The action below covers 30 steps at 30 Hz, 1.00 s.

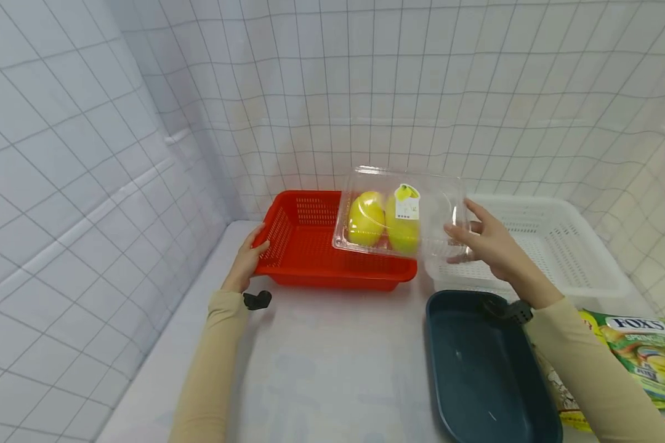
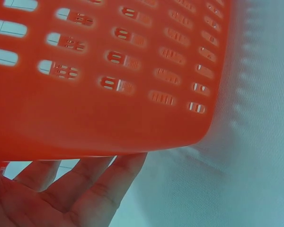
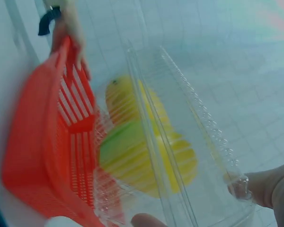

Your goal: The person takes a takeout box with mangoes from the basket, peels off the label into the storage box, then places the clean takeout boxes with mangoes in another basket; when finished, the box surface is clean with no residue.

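Note:
My right hand [image 1: 490, 243] grips the right end of a clear plastic clamshell box [image 1: 440, 212]. Inside the box are yellow fruits [image 1: 367, 218] that look like mangoes, and a white label [image 1: 407, 203] is on the lid. The box is held tilted above the right part of a red plastic basket [image 1: 310, 243]. At the basket's left end, my left hand [image 1: 246, 261] holds the rim, its fingers under the edge in the left wrist view. From the right wrist view, the thumb [image 3: 262, 187] presses on the box's edge.
A white slotted basket [image 1: 560, 246] stands at the back right, partly behind my right hand. In front of it sits a dark blue tray [image 1: 487, 369]. Snack packets, including a green one [image 1: 648, 357], lie at the right, partly under my right forearm. Gridded white curtains [image 1: 332, 92] surround the table.

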Available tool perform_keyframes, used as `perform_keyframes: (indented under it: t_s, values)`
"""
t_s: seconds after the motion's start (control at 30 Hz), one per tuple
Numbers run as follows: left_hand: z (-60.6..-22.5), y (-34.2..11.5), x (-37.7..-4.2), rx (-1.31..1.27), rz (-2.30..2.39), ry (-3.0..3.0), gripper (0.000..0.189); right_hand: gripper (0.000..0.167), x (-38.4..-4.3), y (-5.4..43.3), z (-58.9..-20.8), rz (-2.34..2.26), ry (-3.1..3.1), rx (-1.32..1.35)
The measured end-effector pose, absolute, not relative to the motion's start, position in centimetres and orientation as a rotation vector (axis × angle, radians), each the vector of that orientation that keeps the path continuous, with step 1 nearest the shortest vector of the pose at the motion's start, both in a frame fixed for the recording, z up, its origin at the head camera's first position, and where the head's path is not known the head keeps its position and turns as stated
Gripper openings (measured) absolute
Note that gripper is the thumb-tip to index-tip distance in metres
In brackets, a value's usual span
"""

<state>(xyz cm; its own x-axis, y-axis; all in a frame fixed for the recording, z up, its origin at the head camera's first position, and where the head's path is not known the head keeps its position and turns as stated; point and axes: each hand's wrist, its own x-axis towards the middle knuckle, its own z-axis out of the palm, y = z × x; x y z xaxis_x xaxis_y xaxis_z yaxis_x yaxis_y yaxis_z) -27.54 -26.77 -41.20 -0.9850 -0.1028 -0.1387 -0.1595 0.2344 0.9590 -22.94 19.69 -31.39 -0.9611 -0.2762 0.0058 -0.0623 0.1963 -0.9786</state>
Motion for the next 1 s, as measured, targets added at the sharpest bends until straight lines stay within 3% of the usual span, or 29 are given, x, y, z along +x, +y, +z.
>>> perform_keyframes:
  t_s: [0.27,0.5,0.7,1.0]
  values:
    - [-39.1,-25.8,-25.8,-0.251,1.916,2.354,0.057,0.078,-13.9,21.0,-33.7,-2.088,2.17,-0.407]
    - [-39.6,-26.0,-26.1,-0.232,1.959,2.334,0.057,0.077,-8.4,20.3,-35.6,-1.937,2.082,-0.186]
    - [-40.6,-26.4,-26.5,-0.253,1.917,2.4,0.055,0.076,-6.1,18.6,-37.6,-1.9,1.882,-0.181]
    - [-40.7,-26.3,-26.4,-0.256,1.929,2.393,0.055,0.083,-6.2,14.7,-39.3,-1.758,1.87,-0.149]
